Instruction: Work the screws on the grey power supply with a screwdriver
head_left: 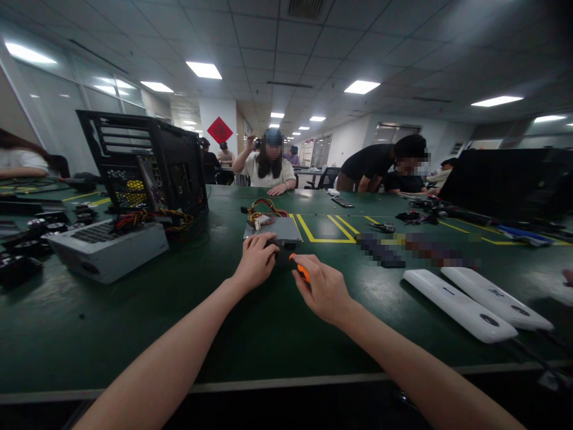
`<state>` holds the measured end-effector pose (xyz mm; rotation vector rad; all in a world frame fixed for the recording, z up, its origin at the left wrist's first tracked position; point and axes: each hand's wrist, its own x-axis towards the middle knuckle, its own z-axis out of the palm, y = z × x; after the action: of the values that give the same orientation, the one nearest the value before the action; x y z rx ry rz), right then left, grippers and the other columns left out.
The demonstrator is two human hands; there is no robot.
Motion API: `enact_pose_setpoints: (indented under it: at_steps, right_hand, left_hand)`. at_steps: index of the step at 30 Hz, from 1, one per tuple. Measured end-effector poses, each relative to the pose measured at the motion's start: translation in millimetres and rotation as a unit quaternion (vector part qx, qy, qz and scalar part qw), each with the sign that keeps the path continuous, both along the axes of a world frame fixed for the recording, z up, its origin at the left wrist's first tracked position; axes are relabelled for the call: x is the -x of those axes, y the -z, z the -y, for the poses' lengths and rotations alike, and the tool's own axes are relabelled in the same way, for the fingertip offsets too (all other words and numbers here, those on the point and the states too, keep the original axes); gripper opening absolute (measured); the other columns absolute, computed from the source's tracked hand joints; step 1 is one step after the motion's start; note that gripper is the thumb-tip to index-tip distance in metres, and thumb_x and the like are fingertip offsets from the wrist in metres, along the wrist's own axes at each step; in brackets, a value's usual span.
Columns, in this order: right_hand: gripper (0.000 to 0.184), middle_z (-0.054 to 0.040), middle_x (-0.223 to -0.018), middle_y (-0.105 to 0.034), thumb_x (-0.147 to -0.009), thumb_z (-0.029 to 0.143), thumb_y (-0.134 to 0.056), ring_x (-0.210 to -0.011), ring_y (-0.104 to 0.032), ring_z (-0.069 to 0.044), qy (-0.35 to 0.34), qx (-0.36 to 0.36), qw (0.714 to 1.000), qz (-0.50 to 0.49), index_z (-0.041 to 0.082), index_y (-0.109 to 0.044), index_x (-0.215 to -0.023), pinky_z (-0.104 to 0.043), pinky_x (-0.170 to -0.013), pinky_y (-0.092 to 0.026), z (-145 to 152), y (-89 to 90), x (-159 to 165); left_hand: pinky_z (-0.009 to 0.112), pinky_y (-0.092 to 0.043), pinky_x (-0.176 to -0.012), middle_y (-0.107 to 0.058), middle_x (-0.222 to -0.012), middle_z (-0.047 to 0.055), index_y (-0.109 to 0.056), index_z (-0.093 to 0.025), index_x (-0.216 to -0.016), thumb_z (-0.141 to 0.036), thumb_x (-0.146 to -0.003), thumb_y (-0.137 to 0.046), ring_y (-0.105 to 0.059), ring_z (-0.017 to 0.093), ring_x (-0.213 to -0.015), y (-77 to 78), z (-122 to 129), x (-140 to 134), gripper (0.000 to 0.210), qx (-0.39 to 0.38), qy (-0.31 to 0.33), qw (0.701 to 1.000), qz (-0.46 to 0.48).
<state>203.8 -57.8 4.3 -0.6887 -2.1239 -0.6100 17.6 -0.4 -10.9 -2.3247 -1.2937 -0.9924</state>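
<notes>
Bench (89,346) green, pale front edge. To the right, two white devices (459,304) lie side by side, dark cords trailing toward the near edge.

Right hand (326,288): fingers closed round an orange tool (303,273), its end toward the metal box and near it; any tip too small to make out. Left hand (256,263): fingers part curled, set on the near left corner of the box; cannot tell whether it grips or only presses.

Metal box (283,227) flat on the bench ahead of both hands, socket in its near face, bundle of coloured cables (265,206) heaped at its far side. Well left, a larger grey power supply (111,257); just behind it, a black computer case (179,155) standing upright.

Beyond: yellow tape lines (331,240) on the bench. Across it, a person in a pale top (268,164), one arm raised, other hand on the bench. Farther, red diamond sign (219,129) on a column.
</notes>
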Motion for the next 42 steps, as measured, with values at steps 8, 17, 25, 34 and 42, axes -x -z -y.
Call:
enact_pose_setpoints:
  at_steps: [8,17,25,34,42]
  right_hand:
    - [0.017,-0.0127,-0.102,-0.059,-0.087,0.019,-0.044,-0.087,-0.061,-0.02,-0.03,0.027,0.999,0.008,0.016,-0.042,-0.103,-0.032,-0.071,-0.05,-2.2,-0.7,-5.5]
    - [0.013,-0.0116,-0.102,-0.06,-0.088,0.028,-0.049,-0.084,-0.061,-0.017,-0.054,0.039,0.998,0.013,0.018,-0.048,-0.096,-0.028,-0.069,-0.05,-3.6,0.0,-5.4]
    - [0.026,-0.0143,-0.118,-0.052,-0.089,0.026,-0.041,-0.092,-0.057,-0.019,-0.095,0.071,0.989,0.089,0.015,-0.048,-0.112,-0.031,-0.071,-0.048,8.0,-5.6,-0.3]
    - [0.02,-0.012,-0.102,-0.057,-0.088,0.031,-0.046,-0.089,-0.058,-0.018,-0.121,0.08,0.988,0.052,0.015,-0.051,-0.1,-0.028,-0.07,-0.049,7.2,-4.2,1.7]
    - [0.024,-0.0137,-0.107,-0.055,-0.088,0.029,-0.045,-0.085,-0.06,-0.018,-0.117,0.071,0.989,0.062,0.016,-0.047,-0.108,-0.03,-0.068,-0.051,8.1,-4.4,1.3]
  left_hand:
    - [0.042,-0.027,-0.097,-0.048,-0.125,0.005,-0.061,-0.023,-0.09,-0.017,-0.08,-0.047,-0.041,0.021,-0.115,1.4,-1.3,-0.4,0.019,-0.003,-0.005,1.0,0.001]
    - [0.042,-0.026,-0.098,-0.048,-0.125,0.004,-0.061,-0.023,-0.088,-0.017,-0.079,-0.047,-0.041,0.021,-0.115,1.2,-0.8,-0.4,0.018,-0.004,-0.004,1.0,0.003]
    - [0.042,-0.026,-0.098,-0.048,-0.126,0.004,-0.061,-0.024,-0.094,-0.017,-0.08,-0.045,-0.04,0.021,-0.117,1.2,-1.3,0.8,0.022,0.004,0.007,1.0,0.005]
    - [0.042,-0.026,-0.099,-0.048,-0.127,0.005,-0.06,-0.024,-0.098,-0.017,-0.08,-0.045,-0.04,0.022,-0.117,0.5,-0.3,0.3,0.025,0.007,-0.001,1.0,0.009]
    - [0.042,-0.026,-0.099,-0.047,-0.127,0.005,-0.06,-0.024,-0.101,-0.018,-0.08,-0.045,-0.04,0.022,-0.117,1.1,-1.2,0.7,0.026,0.009,-0.002,1.0,0.003]
